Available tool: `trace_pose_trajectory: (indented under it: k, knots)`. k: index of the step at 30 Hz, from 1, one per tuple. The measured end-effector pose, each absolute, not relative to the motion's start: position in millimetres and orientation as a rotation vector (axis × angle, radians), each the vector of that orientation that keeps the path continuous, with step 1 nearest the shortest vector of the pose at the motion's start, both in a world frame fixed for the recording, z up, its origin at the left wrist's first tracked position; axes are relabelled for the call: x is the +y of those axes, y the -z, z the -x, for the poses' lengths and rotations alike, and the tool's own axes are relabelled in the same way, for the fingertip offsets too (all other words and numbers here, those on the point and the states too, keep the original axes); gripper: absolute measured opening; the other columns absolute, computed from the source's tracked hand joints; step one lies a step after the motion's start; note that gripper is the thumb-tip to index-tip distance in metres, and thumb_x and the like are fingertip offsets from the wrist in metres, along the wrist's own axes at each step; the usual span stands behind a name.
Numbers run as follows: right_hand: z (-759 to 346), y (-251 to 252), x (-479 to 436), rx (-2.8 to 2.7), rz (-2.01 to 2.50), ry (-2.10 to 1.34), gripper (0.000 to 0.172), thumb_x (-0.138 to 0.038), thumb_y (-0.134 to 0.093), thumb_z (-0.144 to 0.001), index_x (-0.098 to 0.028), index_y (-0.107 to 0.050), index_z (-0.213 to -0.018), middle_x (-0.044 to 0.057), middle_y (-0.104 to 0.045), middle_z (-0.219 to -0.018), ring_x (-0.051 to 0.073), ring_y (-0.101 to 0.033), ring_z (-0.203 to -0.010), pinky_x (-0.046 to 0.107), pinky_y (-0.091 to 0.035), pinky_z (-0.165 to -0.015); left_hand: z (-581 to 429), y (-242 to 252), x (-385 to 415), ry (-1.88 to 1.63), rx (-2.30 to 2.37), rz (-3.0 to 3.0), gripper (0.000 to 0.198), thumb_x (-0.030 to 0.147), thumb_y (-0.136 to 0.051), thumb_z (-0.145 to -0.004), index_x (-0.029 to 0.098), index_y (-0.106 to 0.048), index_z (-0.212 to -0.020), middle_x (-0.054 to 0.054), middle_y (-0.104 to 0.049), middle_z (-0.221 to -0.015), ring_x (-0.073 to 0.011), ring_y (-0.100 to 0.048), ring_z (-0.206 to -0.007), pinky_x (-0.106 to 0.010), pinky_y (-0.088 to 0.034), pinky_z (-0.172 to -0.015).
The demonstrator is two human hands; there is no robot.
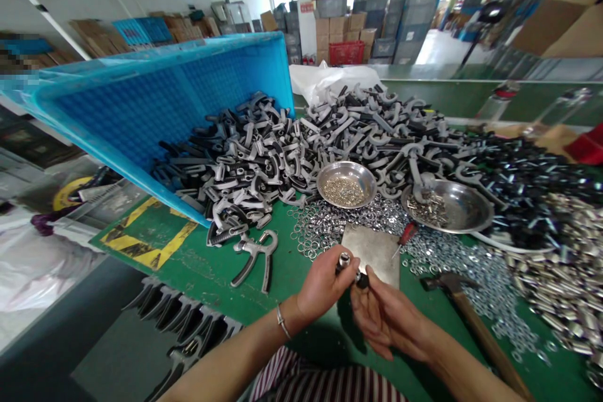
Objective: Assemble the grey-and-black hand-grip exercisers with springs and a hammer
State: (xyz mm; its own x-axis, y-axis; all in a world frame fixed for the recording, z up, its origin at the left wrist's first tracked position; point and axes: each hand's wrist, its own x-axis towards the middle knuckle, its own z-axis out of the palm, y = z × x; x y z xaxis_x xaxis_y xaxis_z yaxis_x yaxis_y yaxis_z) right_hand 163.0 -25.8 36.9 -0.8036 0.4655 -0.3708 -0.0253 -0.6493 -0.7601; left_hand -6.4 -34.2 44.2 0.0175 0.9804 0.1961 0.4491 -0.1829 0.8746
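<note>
My left hand [325, 282], with a bracelet at the wrist, is closed around a small silver metal cylinder [345, 259] above the table's front part. Close beside it on the right, my right hand [384, 311] pinches a small black part [362, 280] between thumb and fingers. The two small parts are nearly touching; whether they are joined cannot be made out. Just beyond the hands lies a square metal plate [372, 254], with a red-handled screwdriver [406, 235] at its right edge. An assembled grey and black tool [257, 259] lies to the left.
A tipped blue crate [155, 100] spills grey handles [264, 157] over the table [292, 264]. Two steel bowls [346, 201] [471, 207] hold small parts. Loose rings [313, 229], a hammer [475, 320], black pieces [522, 182] and metal cylinders [565, 270] lie around. A person [453, 0] stands far back.
</note>
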Motion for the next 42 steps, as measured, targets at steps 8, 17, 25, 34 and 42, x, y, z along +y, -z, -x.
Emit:
trace_pose_trajectory:
  k: [8,17,25,34,42]
  knots:
    - [-171.0,-37.9,-21.8,-1.815,1.159,-1.726,0.053,-0.070,-0.038,-0.093,-0.021,-0.053,-0.079,-0.002,-0.053,-0.060,0.013,-0.048,-0.048,0.024,-0.039,-0.047,1.8,-36.1,-34.9,-1.180,1.470,-1.518,0.026,0.041,-0.049,-0.098,0.018,-0.056,-0.086,0.001,-0.060,-0.077,-0.0119,-0.054,-0.069,-0.023,-0.043,-0.069]
    - [-173.7,-34.3,-20.5,-1.814,1.194,-1.626,0.045,-0.066,-0.057,-0.086,-0.021,-0.057,-0.088,0.002,-0.064,-0.072,0.014,-0.055,-0.057,0.025,-0.043,-0.054,8.8,-38.1,-33.6,-1.143,1.459,-1.530,0.027,0.041,-0.048,-0.098,0.018,-0.056,-0.085,0.000,-0.060,-0.077,-0.0133,-0.054,-0.071,-0.024,-0.044,-0.070]
    - [-173.1,-33.4,-23.7,-1.852,1.212,-1.598,0.057,-0.074,-0.044,-0.088,-0.019,-0.060,-0.084,0.003,-0.063,-0.069,0.014,-0.054,-0.054,0.024,-0.039,-0.048,7.0,-41.7,-31.7,-1.041,1.371,-1.598,0.024,0.039,-0.049,-0.098,0.018,-0.057,-0.087,-0.002,-0.060,-0.083,-0.0153,-0.055,-0.078,-0.028,-0.045,-0.077]
    - [-175.1,-27.8,-17.1,-1.693,1.187,-1.719,0.049,-0.068,-0.051,-0.088,-0.019,-0.059,-0.087,0.000,-0.059,-0.067,0.012,-0.048,-0.051,0.023,-0.035,-0.046,-4.9,-37.3,-27.3,-1.191,1.316,-1.680,0.014,0.032,-0.049,-0.099,0.020,-0.055,-0.098,-0.009,-0.051,-0.119,-0.0187,-0.054,-0.107,-0.035,-0.045,-0.098]
    - [-178.4,-27.0,-19.3,-1.587,1.029,-2.128,0.060,-0.068,-0.018,-0.097,-0.022,-0.052,-0.079,-0.008,-0.040,-0.047,0.009,-0.027,-0.033,0.023,-0.027,-0.038,-10.9,-29.7,-35.9,-1.214,1.262,-1.885,0.008,0.026,-0.049,-0.098,0.020,-0.054,-0.095,-0.009,-0.055,-0.112,-0.0189,-0.055,-0.105,-0.035,-0.046,-0.096]
